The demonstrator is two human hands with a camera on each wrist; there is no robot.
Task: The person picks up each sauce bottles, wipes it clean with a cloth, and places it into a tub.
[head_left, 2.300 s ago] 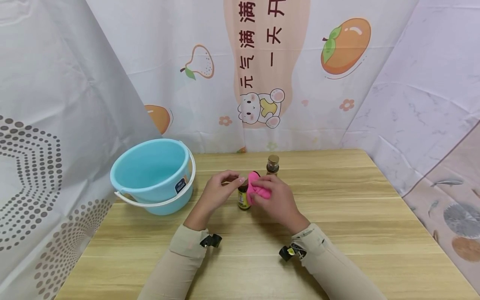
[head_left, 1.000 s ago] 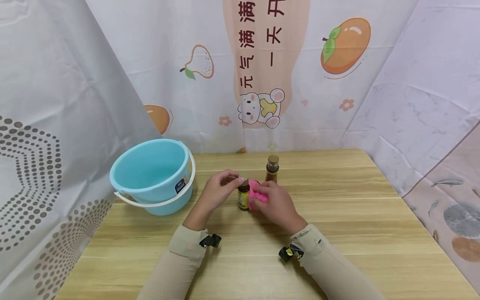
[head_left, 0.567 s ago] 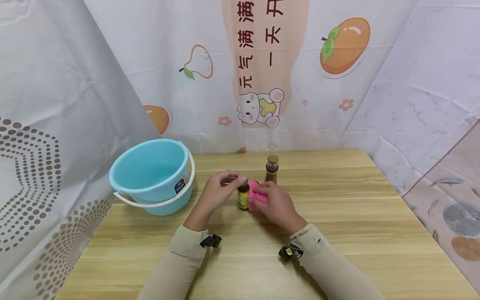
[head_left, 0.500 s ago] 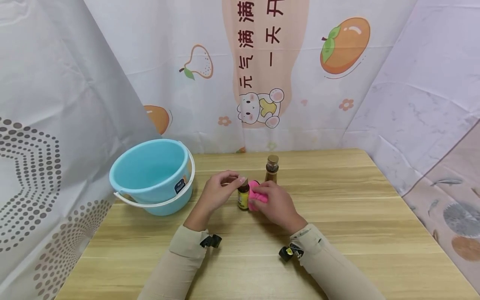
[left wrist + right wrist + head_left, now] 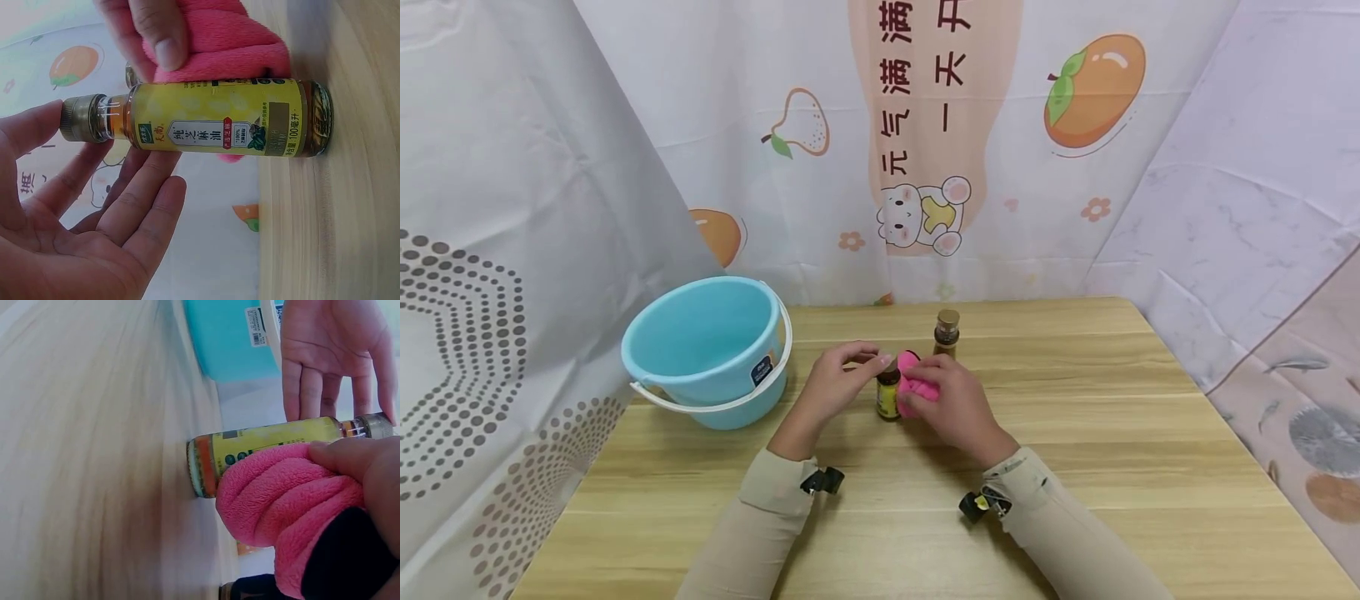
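Note:
A small sesame oil bottle (image 5: 887, 400) with a yellow label (image 5: 212, 119) stands upright on the table. My left hand (image 5: 841, 379) pinches its brown cap (image 5: 83, 119) between thumb and fingertips, the other fingers stretched out behind the neck. On the bottle's right side, my right hand (image 5: 957, 406) grips a bunched pink plush cloth (image 5: 281, 487), which lies against the glass. The cloth has a dark part (image 5: 350, 556), seen in the right wrist view. Part of the label is hidden behind it there.
A second brown bottle (image 5: 947, 333) with a gold cap stands just behind my right hand. At the left of the wooden table (image 5: 1090, 433) is a light blue bucket (image 5: 722, 387) with a white handle. A printed curtain (image 5: 820, 200) hangs behind the table.
Over the last half second, my right hand has moved up slightly along the bottle with the pink cloth. My left hand stays at the cap, and the bottle keeps its place.

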